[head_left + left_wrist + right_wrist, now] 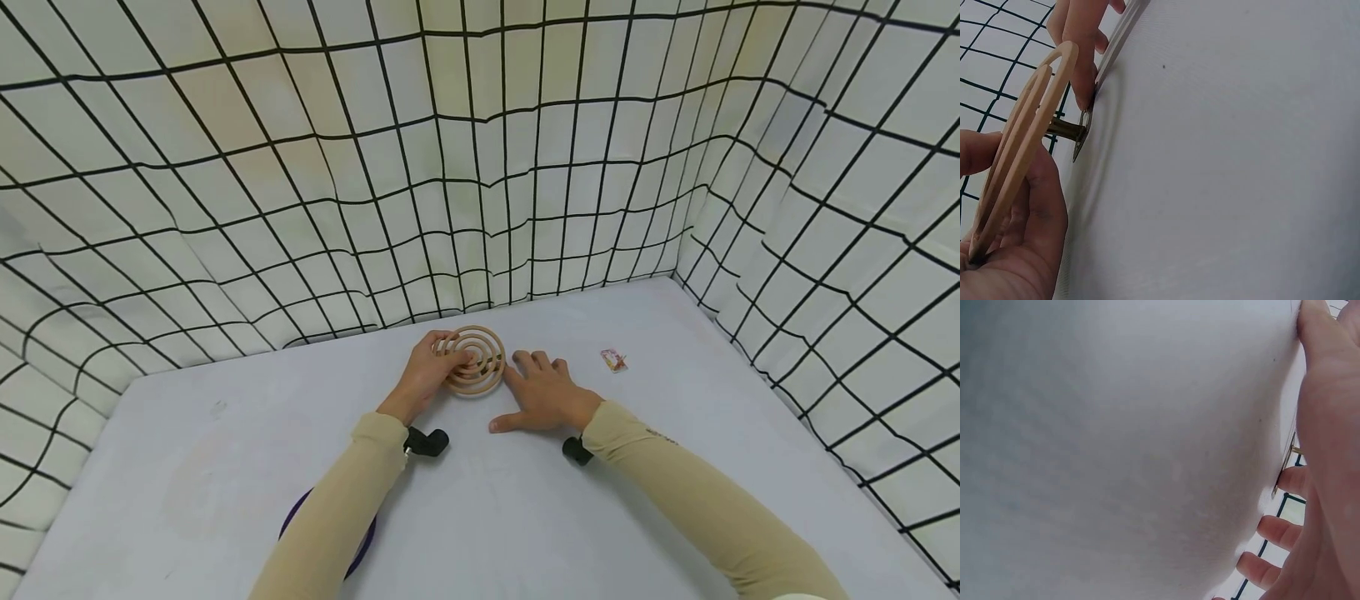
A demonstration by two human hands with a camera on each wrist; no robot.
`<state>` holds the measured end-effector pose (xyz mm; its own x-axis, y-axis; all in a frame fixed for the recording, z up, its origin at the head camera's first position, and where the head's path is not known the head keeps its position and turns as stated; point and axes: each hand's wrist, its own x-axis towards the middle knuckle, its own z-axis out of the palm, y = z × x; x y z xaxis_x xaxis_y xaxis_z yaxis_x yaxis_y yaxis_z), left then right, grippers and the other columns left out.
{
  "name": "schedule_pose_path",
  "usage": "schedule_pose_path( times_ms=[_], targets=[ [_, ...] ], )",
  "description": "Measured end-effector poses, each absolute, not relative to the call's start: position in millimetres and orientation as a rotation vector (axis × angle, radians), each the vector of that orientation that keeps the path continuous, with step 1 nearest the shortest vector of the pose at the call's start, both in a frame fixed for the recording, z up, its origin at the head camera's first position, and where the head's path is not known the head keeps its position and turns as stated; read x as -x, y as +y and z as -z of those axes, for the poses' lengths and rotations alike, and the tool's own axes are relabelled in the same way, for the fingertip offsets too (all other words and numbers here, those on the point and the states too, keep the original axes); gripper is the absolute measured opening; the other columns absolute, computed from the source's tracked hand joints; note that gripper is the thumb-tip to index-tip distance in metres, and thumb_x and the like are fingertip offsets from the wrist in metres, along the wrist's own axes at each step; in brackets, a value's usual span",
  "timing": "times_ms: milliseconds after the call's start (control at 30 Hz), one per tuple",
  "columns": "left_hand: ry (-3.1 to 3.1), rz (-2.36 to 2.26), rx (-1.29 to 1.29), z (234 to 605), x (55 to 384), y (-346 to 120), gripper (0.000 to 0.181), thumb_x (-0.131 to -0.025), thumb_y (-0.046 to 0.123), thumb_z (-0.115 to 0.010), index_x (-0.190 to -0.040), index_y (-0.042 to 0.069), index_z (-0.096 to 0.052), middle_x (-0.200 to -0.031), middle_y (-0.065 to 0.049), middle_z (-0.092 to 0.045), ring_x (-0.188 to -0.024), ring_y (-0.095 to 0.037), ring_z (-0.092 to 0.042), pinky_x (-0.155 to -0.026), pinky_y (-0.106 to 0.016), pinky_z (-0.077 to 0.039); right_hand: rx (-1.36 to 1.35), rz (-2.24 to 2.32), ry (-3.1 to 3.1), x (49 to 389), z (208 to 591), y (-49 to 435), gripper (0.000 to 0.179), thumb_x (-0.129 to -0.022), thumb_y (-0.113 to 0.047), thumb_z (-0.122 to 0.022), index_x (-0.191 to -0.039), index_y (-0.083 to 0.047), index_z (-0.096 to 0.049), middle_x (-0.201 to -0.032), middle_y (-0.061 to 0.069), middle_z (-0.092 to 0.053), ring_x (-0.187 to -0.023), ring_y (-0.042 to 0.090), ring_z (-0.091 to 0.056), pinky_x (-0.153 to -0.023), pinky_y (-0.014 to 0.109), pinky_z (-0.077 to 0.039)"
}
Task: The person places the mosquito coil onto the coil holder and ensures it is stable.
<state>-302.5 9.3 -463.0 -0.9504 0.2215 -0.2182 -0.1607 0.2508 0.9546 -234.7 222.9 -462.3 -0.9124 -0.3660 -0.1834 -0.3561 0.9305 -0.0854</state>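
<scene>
A round piece of concentric light-wood rings (1029, 144) stands tilted at the far part of the white surface. A short brass-coloured stem (1065, 129) joins it to a thin metal plate (1083, 135) close against that surface. My left hand (422, 377) grips the rings from the left, with the thumb over the front and other fingers behind. My right hand (546, 395) lies just to their right, palm down with fingers spread. One of its fingertips presses on the metal plate, while others rest on the white surface.
Black netting (487, 117) hangs before a white backdrop behind and beside the white surface (480, 517). A small red-and-yellow printed packet (613, 360) lies right of my right hand. A purple-edged ring shape (365, 550) is partly hidden under my left forearm.
</scene>
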Motion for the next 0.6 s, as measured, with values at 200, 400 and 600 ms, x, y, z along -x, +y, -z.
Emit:
schedule_pose_path(
  times_ms=[200, 400, 600],
  targets=[
    [2.219, -1.755, -0.050, 464.2, 303.3, 11.3, 0.054, -0.096, 0.021, -0.073, -0.144, 0.013, -0.050, -0.139, -0.013, -0.060, -0.119, -0.020, -0.061, -0.099, -0.030, -0.044, 0.546, 0.072, 2.886, 235.1, 463.9, 223.0, 0.106, -0.084, -0.086, -0.054, -0.162, -0.017, -0.034, -0.166, 0.016, -0.028, -0.151, 0.041, -0.030, -0.112, 0.066, -0.034],
    [2.192, -1.782, -0.049, 467.3, 305.7, 12.4, 0.055, -0.096, 0.021, -0.072, -0.146, 0.010, -0.050, -0.138, -0.014, -0.062, -0.115, -0.016, -0.063, -0.093, -0.024, -0.048, 0.547, 0.053, 2.886, 235.0, 464.1, 223.6, 0.105, -0.085, -0.087, -0.052, -0.162, -0.018, -0.034, -0.167, 0.015, -0.027, -0.151, 0.041, -0.030, -0.113, 0.066, -0.034],
    [2.162, -1.782, -0.038, 467.9, 306.9, 14.6, 0.057, -0.095, 0.023, -0.072, -0.146, 0.009, -0.050, -0.135, -0.013, -0.064, -0.105, -0.011, -0.064, -0.084, -0.020, -0.051, 0.543, 0.055, 2.883, 234.7, 464.1, 224.5, 0.106, -0.085, -0.087, -0.052, -0.163, -0.019, -0.031, -0.167, 0.015, -0.026, -0.151, 0.040, -0.029, -0.113, 0.065, -0.033]
  ],
)
